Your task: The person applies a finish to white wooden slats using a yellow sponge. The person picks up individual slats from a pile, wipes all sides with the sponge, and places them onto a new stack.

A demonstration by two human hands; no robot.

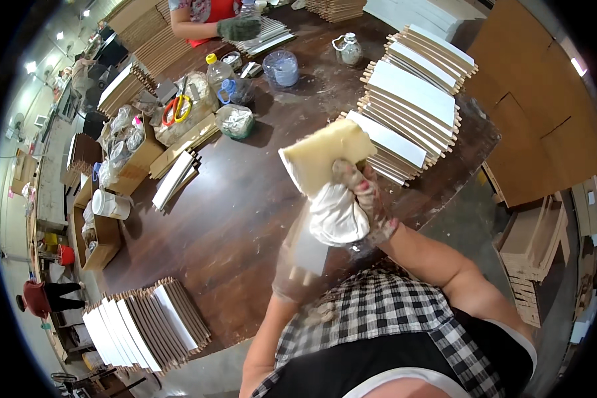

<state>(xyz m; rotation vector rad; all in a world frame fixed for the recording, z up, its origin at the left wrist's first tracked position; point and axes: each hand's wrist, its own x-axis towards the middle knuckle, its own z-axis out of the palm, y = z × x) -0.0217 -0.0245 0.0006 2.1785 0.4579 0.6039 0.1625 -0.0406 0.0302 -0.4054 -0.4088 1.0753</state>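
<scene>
My right hand [370, 202], in a clear plastic glove, is closed around a cream foam block [325, 156] and a soft white wad [338, 215] pressed beneath it. Whether the wad is cloth or putty I cannot tell. Lower and to the left is my left hand [292, 265], also gloved, slightly blurred and near the table's front edge. It is closed on a flat grey piece [316, 251] with straight edges, perhaps a scraper blade. The wad covers part of that hand. Beyond the foam lies a stack of white-faced slats [395, 142] with pegged ends.
Another slat stack [146, 325] sits at the table's near left. Farther back stand a plastic tub of white material [235, 123], scissors [177, 109], a bottle [217, 71] and a blue-tinted tub [282, 69]. Across the dark table [225, 245], a co-worker's gloved hand [239, 28] rests over slats.
</scene>
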